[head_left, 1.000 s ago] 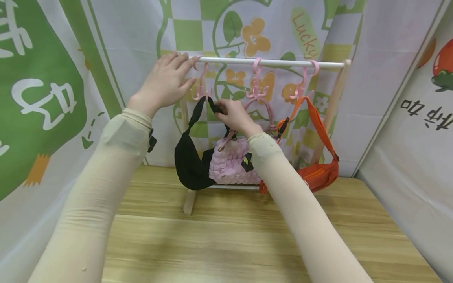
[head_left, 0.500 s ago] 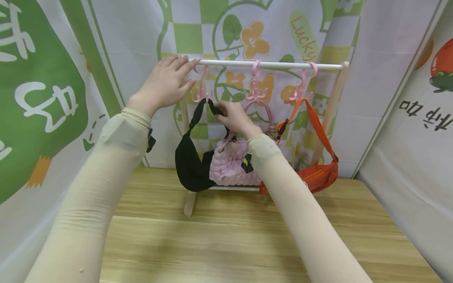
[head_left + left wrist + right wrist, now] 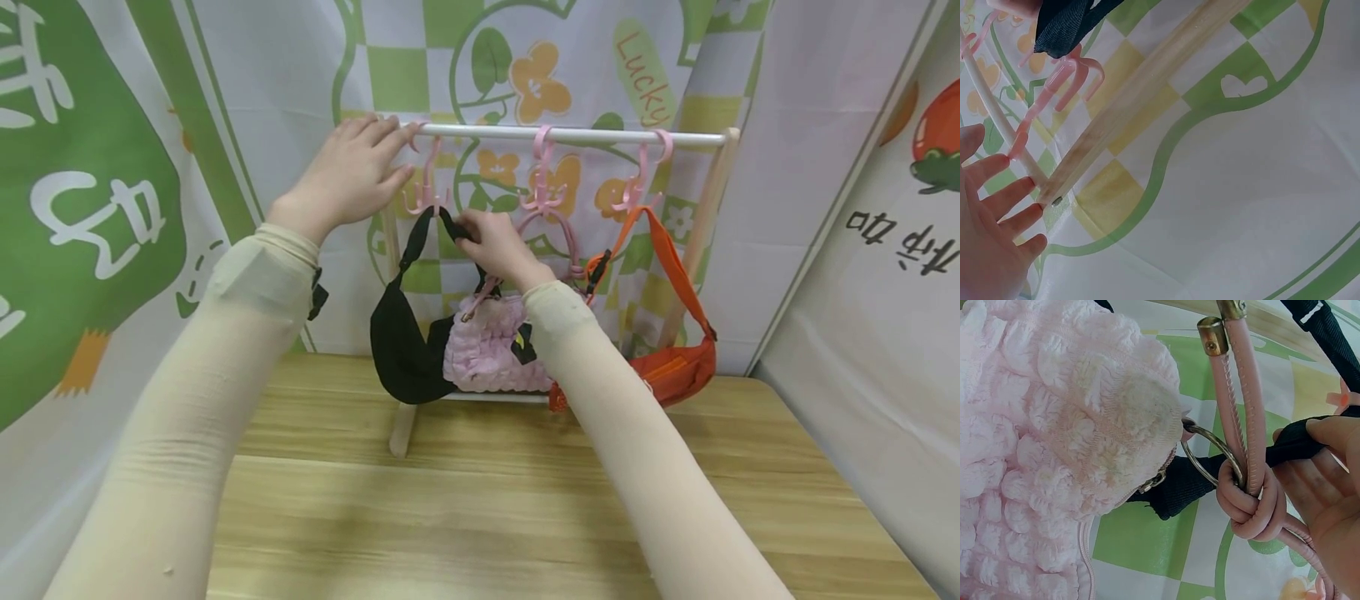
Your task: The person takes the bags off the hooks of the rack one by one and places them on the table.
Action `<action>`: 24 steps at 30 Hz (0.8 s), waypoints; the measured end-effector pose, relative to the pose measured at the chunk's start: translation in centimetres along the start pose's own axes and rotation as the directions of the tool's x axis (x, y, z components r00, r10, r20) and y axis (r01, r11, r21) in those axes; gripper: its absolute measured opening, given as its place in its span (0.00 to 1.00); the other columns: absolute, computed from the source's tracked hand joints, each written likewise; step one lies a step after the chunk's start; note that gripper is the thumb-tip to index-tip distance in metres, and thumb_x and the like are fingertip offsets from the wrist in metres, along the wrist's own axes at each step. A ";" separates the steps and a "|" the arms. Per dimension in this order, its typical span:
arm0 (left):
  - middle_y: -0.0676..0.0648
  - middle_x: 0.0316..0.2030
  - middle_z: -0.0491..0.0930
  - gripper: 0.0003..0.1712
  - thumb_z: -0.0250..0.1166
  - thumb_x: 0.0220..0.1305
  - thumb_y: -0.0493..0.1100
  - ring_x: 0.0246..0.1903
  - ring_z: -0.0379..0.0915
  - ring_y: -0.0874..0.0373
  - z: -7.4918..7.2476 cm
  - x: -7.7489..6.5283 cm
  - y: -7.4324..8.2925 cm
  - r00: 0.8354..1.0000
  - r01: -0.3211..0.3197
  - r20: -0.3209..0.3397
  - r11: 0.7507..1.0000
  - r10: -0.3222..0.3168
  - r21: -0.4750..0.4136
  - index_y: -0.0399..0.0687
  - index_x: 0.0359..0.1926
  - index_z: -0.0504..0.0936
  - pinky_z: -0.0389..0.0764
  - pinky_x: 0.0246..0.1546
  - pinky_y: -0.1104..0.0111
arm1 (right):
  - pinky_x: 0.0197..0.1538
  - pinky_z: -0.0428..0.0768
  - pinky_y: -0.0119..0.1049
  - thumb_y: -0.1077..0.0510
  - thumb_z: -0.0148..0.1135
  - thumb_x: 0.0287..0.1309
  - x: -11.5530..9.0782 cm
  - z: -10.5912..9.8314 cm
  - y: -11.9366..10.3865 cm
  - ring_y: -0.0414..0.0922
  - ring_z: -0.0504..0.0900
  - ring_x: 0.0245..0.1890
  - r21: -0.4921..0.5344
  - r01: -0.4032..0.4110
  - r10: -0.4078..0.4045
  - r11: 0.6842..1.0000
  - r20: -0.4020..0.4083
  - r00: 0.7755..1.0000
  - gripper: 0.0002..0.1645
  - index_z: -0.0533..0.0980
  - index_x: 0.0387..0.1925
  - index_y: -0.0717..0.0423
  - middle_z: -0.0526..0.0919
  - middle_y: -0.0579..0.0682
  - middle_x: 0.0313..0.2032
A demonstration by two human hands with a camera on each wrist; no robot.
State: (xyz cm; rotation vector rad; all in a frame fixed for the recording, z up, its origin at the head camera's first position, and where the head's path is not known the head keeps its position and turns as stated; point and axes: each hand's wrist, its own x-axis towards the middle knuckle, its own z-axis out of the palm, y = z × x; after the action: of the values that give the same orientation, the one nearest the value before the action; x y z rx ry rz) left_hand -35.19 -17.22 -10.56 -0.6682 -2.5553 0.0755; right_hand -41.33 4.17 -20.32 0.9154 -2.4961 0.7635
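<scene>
Pinching the black strap (image 3: pixel 1300 439) with the right hand (image 3: pixel 493 246), just below the leftmost pink hook (image 3: pixel 1067 70), with the black bag (image 3: pixel 401 358) hanging there; resting the left hand (image 3: pixel 348 171), straight-fingered, at the end of the white rail (image 3: pixel 480 131). Probably seating or freeing the strap, impossible to tell which. Next, likely calling for a steady rail and care around the pink bag (image 3: pixel 487 346), its knotted handle (image 3: pixel 1254 509) crossing in front of the strap.

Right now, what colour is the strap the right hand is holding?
The strap is black, and it shows best in the right wrist view.
</scene>
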 end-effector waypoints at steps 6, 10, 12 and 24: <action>0.36 0.73 0.44 0.33 0.36 0.74 0.56 0.72 0.36 0.37 0.0 0.1 0.0 1.000 0.004 -0.001 1.000 -0.004 -0.010 0.54 0.75 0.41 0.37 0.72 0.47 | 0.46 0.80 0.34 0.60 0.57 0.63 0.0 -0.1 -0.1 0.44 0.82 0.43 -0.009 0.001 -0.002 1.000 -0.015 1.000 0.16 0.76 0.52 0.58 0.83 0.54 0.46; 0.36 0.73 0.45 0.33 0.36 0.74 0.56 0.72 0.37 0.37 0.0 0.2 0.0 1.000 0.001 -0.001 1.000 -0.001 -0.009 0.54 0.75 0.42 0.37 0.72 0.47 | 0.47 0.80 0.33 0.60 0.57 0.63 0.0 -0.2 -0.1 0.44 0.82 0.44 -0.006 -0.003 0.003 1.000 -0.017 1.000 0.15 0.76 0.51 0.58 0.83 0.54 0.46; 0.36 0.73 0.44 0.34 0.36 0.74 0.56 0.72 0.37 0.37 0.0 0.2 0.0 1.000 0.003 0.002 1.000 -0.003 -0.008 0.54 0.75 0.41 0.37 0.72 0.47 | 0.47 0.80 0.33 0.60 0.57 0.63 0.1 -0.2 -0.2 0.44 0.82 0.44 -0.009 -0.004 0.004 1.000 -0.019 1.000 0.15 0.76 0.50 0.58 0.83 0.54 0.46; 0.35 0.73 0.45 0.33 0.36 0.74 0.56 0.72 0.38 0.37 0.0 0.3 0.0 1.000 0.002 0.003 1.000 -0.002 -0.003 0.54 0.75 0.42 0.37 0.72 0.47 | 0.45 0.79 0.35 0.59 0.58 0.63 0.1 -0.5 -0.5 0.42 0.80 0.41 -0.022 -0.025 0.025 0.999 -0.025 0.999 0.14 0.76 0.50 0.57 0.83 0.52 0.45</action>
State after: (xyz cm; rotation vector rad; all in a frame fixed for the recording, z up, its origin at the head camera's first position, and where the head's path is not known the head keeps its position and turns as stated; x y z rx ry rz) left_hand -35.38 -17.10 -10.44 -0.6673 -2.5589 0.0717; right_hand -40.94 4.09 -19.71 0.8637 -2.4941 0.7484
